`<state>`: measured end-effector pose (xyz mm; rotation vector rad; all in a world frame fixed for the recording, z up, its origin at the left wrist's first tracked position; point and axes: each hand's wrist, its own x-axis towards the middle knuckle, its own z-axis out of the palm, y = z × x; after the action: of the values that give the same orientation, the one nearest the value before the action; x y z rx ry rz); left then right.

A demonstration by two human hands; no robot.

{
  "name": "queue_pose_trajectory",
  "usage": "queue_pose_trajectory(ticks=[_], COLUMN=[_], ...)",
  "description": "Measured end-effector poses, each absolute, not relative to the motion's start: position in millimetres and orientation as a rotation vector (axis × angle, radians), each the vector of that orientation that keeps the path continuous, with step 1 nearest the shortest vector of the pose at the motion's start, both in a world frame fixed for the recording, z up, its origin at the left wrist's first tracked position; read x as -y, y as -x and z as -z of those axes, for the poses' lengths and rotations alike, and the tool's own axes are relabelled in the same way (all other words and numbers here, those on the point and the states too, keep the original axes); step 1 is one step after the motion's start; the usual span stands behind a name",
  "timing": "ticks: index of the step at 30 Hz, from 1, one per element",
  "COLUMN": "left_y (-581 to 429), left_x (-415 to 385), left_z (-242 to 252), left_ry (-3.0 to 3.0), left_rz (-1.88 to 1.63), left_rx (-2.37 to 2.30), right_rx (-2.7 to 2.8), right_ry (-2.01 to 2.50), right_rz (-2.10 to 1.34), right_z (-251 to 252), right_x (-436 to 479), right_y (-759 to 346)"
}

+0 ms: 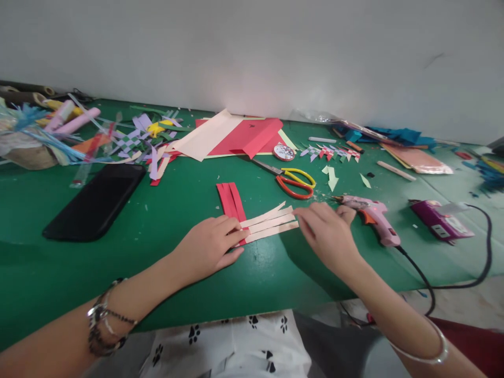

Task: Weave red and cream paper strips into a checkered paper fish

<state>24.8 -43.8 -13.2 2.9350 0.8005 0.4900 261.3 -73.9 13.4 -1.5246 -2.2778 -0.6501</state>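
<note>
Touching two slit papers (263, 226): left hand (210, 239)

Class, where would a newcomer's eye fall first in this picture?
Probably on the cream paper strips in the middle, with the left hand resting where they meet red strips and the right hand at their free ends. Next, perhaps, the black phone at left and pink glue gun at right.
</note>
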Motion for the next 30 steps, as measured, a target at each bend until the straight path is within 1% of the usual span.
queue_pose_trajectory(ticks=[4, 10, 15, 24, 30], left_y=[-25.3, -26.4, -25.9, -25.7, -26.4], left_x=[44.5, 45.4, 45.4, 45.0, 46.4], left_z=[12.1, 10.2, 10.3, 11.1, 9.3], left_ry=[-2.935, -2.909, -2.911, -2.926, -2.883], left_rz=[-0.493, -0.478, -0.484, -0.504, -0.480], left_rx=[-0.807, -0.835, -0.828, -0.805, -0.832], right_rx=[2.517, 2.648, 2.589, 2.506, 2.596], right_ry=[1.405, 1.435, 1.543, 1.645, 1.544], right_rz=[0.486, 0.298, 0.280, 0.382, 0.145], right_z=[-5.9, -4.9, -4.0, -1.0, -4.4], right_x=[86.6, 89.5, 89.3, 93.3, 97.4], right_y=[-244.0, -227.5, -231.2, -249.7, -225.0])
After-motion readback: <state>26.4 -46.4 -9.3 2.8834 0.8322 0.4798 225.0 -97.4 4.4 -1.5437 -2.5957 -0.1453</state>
